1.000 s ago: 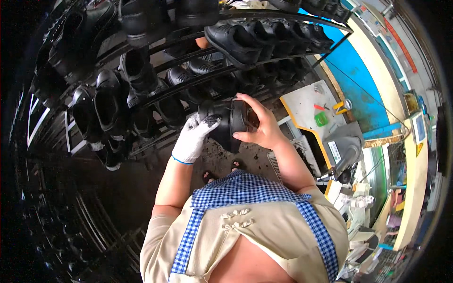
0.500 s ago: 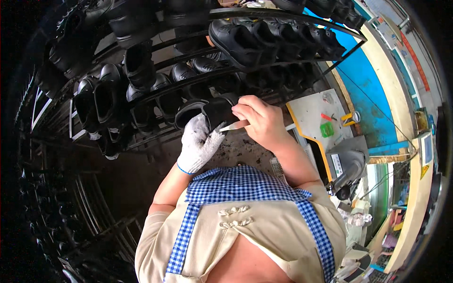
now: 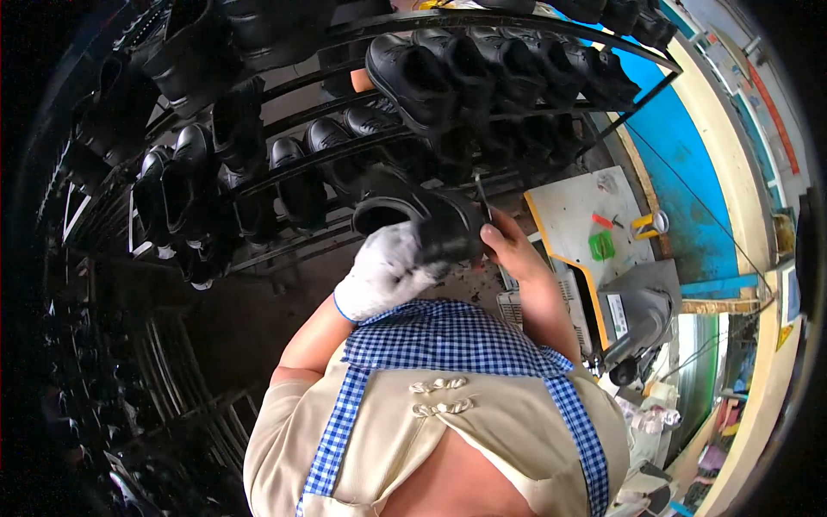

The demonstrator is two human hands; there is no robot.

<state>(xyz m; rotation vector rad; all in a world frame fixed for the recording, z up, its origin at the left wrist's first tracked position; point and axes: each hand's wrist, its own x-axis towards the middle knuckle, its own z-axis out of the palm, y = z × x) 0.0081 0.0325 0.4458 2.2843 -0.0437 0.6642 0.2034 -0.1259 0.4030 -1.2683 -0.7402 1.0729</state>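
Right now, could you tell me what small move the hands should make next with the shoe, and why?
Probably bring the thin tool down onto the black shoe. The gloved left hand already steadies it from below, and the bare right hand holds the tool upright beside its edge.

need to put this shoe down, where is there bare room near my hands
The white worktop right of your right hand is mostly bare, with small tools near its far corner. The bare floor below the rack, left of your gloved left hand, is open. The rack is crowded with black shoes.

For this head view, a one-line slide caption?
Gloved left hand steadies a black shoe; bare right hand works it beside shoe racks.
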